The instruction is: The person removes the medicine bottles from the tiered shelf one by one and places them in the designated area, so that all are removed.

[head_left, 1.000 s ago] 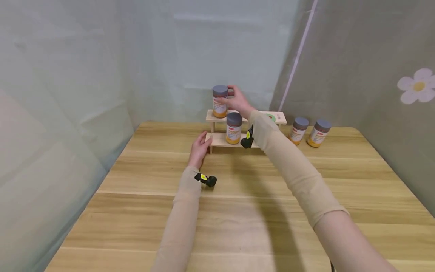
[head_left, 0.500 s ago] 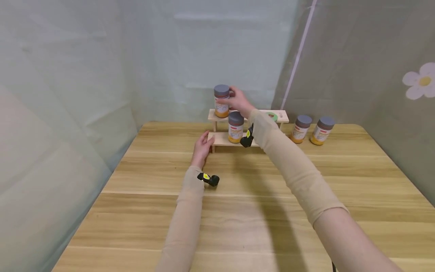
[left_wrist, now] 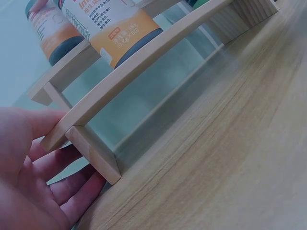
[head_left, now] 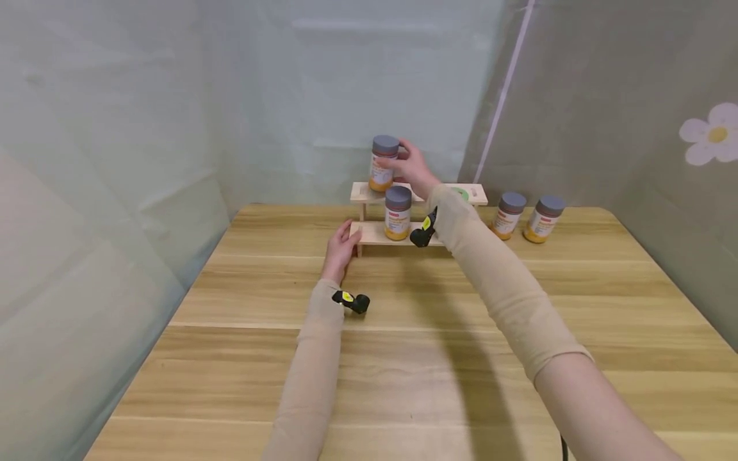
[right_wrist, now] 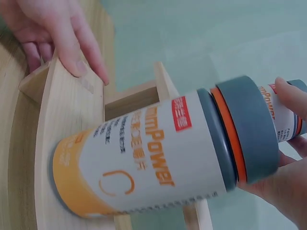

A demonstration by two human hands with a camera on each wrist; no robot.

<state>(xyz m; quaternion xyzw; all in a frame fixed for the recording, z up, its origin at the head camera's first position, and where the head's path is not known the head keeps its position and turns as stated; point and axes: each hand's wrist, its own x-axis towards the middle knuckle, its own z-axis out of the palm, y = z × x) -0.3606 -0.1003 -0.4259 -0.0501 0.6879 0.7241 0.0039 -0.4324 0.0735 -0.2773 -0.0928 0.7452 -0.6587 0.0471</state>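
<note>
My right hand (head_left: 414,171) holds a vitamin bottle (head_left: 380,180) with a grey lid and white-orange label, thumb and fingers around its side. That bottle stands upright over the left part of the upper shelf of a two-tier wooden rack (head_left: 369,234). My left hand (head_left: 339,251) grips the left end of the lower shelf, the thumb on top and fingers below, as the left wrist view shows. A second vitamin bottle (right_wrist: 144,158) stands on the lower shelf, in front of the held one; in the right wrist view it partly covers the rack.
Two more vitamin bottles, one (head_left: 508,216) nearer the rack and another (head_left: 544,219) further right, stand on the wooden table (head_left: 403,384). A green round thing (head_left: 460,193) lies on the upper shelf, partly behind my right sleeve. Cloth curtains (head_left: 369,83) hang behind the table.
My right hand has shifted the held bottle a little to the right and back along the upper shelf. My left hand keeps its grip on the rack; the other bottles stay put.
</note>
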